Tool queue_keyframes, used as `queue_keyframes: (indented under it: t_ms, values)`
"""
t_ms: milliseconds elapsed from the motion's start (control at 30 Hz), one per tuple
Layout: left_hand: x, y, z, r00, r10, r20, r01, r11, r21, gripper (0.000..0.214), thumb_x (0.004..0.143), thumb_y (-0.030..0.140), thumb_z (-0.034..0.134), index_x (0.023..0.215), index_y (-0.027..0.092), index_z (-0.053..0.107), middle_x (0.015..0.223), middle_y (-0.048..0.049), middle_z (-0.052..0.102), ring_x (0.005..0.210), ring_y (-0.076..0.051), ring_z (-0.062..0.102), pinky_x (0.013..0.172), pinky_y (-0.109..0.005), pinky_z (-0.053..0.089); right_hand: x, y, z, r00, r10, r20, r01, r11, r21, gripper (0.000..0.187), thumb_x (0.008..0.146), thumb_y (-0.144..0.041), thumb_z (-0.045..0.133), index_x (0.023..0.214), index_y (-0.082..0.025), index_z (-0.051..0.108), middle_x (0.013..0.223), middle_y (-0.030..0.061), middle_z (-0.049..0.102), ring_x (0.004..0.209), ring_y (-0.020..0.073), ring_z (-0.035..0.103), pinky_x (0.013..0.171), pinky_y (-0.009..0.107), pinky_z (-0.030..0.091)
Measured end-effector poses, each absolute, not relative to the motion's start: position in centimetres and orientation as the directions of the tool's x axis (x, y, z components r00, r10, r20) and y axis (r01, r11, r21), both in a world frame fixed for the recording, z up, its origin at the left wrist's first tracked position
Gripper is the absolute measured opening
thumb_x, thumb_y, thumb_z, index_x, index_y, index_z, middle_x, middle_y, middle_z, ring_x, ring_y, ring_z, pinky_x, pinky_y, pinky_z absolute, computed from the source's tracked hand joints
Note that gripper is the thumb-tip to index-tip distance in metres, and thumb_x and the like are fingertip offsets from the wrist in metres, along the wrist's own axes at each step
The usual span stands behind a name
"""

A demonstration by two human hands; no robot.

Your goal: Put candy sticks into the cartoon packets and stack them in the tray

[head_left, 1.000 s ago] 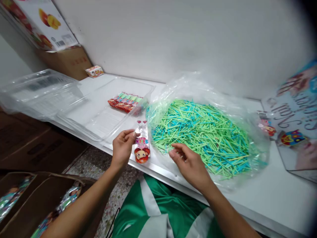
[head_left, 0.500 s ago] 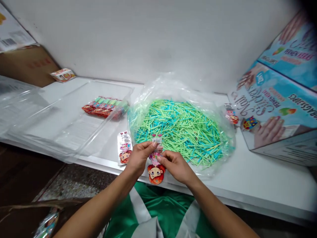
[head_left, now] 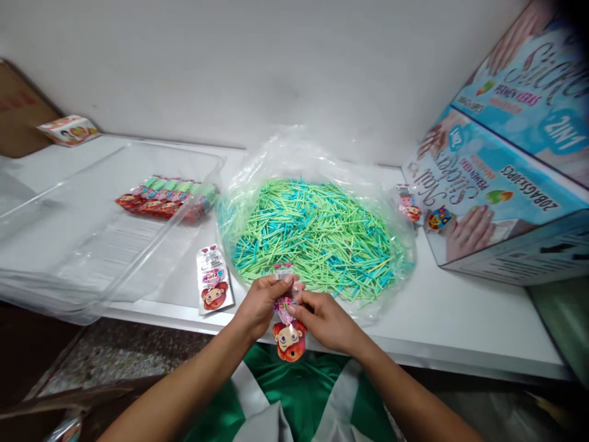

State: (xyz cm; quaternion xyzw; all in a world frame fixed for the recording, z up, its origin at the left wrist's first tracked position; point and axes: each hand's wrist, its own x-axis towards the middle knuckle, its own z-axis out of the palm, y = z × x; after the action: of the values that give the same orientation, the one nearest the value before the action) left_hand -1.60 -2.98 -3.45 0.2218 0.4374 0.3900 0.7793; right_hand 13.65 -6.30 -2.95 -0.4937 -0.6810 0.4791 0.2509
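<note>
A small clear packet (head_left: pixel 289 341) printed with a red-haired cartoon character hangs between my two hands at the table's front edge, character head downward. My left hand (head_left: pixel 263 307) pinches its upper left part. My right hand (head_left: pixel 327 319) pinches its right side, thumb across the front. Part of the packet is hidden behind my fingers. Just beyond my hands, a large clear plastic bag (head_left: pixel 405 245) lies spread open, with a heap of thin green and blue sticks (head_left: pixel 317 236) in it. A stack of similar printed packets or cards (head_left: pixel 214 280) lies left of my left hand.
At left, a clear plastic tray (head_left: pixel 115 258) holds a row of filled packets (head_left: pixel 161 197). Large blue printed boxes (head_left: pixel 501 184) stand at right, with a small packet (head_left: pixel 409 204) beside them. A small carton (head_left: pixel 69 130) and a brown cardboard box (head_left: pixel 23 113) are at far left.
The camera view has shifted, so the table things appear further left. Both hands still grip the packet, now slightly lower in view, with the fingertips closer together.
</note>
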Motion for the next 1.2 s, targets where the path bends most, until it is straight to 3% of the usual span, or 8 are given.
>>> queue_keyframes:
  t_ms: [167, 300, 367, 433, 567, 800, 1067, 1200]
  values:
    - [-1.9, -3.1, -3.7, 0.217, 0.841, -0.496, -0.374, 0.541, 0.754, 0.022, 0.059, 0.030, 0.081, 0.070, 0.014, 0.071, 0.068, -0.0055, 0.070, 0.062, -0.012, 0.063, 0.063, -0.022, 0.047, 17.4, -6.0, -2.7, -0.359, 0.922, -0.142, 0.581, 0.102, -0.807, 0.031, 0.093, -0.039, 0.038, 0.084, -0.019, 0.060, 0.073, -0.0006, 0.062, 0.067, 0.0130, 0.056, 0.062, 0.023, 0.040]
    - [-2.3, -2.8, -3.2, 0.219, 0.866, -0.450, -0.416, 0.500, 0.760, 0.018, 0.064, 0.027, 0.078, 0.074, 0.014, 0.071, 0.069, -0.0037, 0.070, 0.063, -0.010, 0.062, 0.065, -0.021, 0.046, 20.3, -5.1, -3.1, -0.140, 0.981, -0.137, 0.957, 0.098, -0.274, 0.033, 0.089, -0.037, 0.044, 0.113, -0.017, 0.054, 0.097, 0.0078, 0.064, 0.084, 0.0204, 0.061, 0.068, 0.029, 0.042]
    - [-2.2, -2.7, -3.0, 0.253, 0.858, -0.448, -0.430, 0.514, 0.742, 0.019, 0.064, 0.027, 0.078, 0.076, 0.014, 0.070, 0.070, -0.0039, 0.070, 0.062, -0.010, 0.062, 0.064, -0.021, 0.046, 20.4, -4.6, -3.7, -0.119, 0.976, -0.183, 0.993, 0.116, -0.026, 0.033, 0.088, -0.033, 0.046, 0.115, -0.015, 0.052, 0.102, 0.0120, 0.062, 0.084, 0.0235, 0.062, 0.065, 0.030, 0.042]
    - [-2.0, -2.7, -2.9, 0.275, 0.842, -0.465, -0.424, 0.540, 0.727, 0.020, 0.063, 0.028, 0.079, 0.076, 0.014, 0.071, 0.070, -0.0043, 0.070, 0.061, -0.010, 0.061, 0.063, -0.021, 0.046, 19.7, -3.9, -4.3, -0.114, 0.971, -0.213, 0.988, 0.134, 0.082, 0.026, 0.088, -0.024, 0.044, 0.109, -0.012, 0.054, 0.100, 0.0142, 0.062, 0.083, 0.0248, 0.063, 0.063, 0.030, 0.041]
    - [-2.0, -2.7, -2.8, 0.289, 0.830, -0.477, -0.411, 0.557, 0.721, 0.021, 0.062, 0.028, 0.080, 0.074, 0.013, 0.071, 0.069, -0.0044, 0.070, 0.061, -0.010, 0.062, 0.063, -0.021, 0.046, 18.8, -2.1, -4.5, -0.100, 0.975, -0.199, 0.987, 0.123, 0.105, 0.025, 0.090, -0.012, 0.032, 0.100, -0.011, 0.055, 0.093, 0.0152, 0.062, 0.081, 0.0247, 0.064, 0.062, 0.030, 0.040]
    - [-3.3, -1.2, -1.4, 0.200, 0.876, -0.438, -0.393, 0.481, 0.783, 0.023, 0.061, 0.027, 0.080, 0.075, 0.012, 0.071, 0.069, -0.0046, 0.070, 0.060, -0.011, 0.062, 0.061, -0.021, 0.047, 20.1, 1.6, -1.4, -0.114, 0.986, -0.122, 0.989, 0.124, 0.083, 0.031, 0.095, -0.030, 0.027, 0.101, -0.013, 0.051, 0.095, 0.0138, 0.063, 0.081, 0.0227, 0.063, 0.067, 0.030, 0.038]
    - [-3.1, 2.0, 0.7, 0.068, 0.970, -0.234, -0.340, 0.243, 0.909, 0.025, 0.064, 0.031, 0.078, 0.080, 0.013, 0.070, 0.070, -0.0037, 0.071, 0.062, -0.011, 0.063, 0.063, -0.021, 0.048, 19.7, 3.8, -0.1, -0.180, 0.984, -0.005, 0.981, 0.180, 0.076, 0.034, 0.095, -0.038, 0.032, 0.092, -0.012, 0.053, 0.096, 0.0173, 0.062, 0.094, 0.0278, 0.058, 0.078, 0.034, 0.033]
    - [-2.6, 3.9, 1.1, 0.010, 0.995, -0.102, -0.297, 0.100, 0.950, 0.025, 0.065, 0.032, 0.076, 0.082, 0.014, 0.071, 0.071, -0.0038, 0.071, 0.064, -0.012, 0.064, 0.066, -0.023, 0.048, 20.4, 4.8, 0.1, -0.231, 0.973, 0.031, 0.972, 0.229, 0.050, 0.024, 0.095, -0.030, 0.034, 0.093, -0.013, 0.050, 0.083, 0.0130, 0.065, 0.077, 0.0248, 0.061, 0.064, 0.031, 0.032]
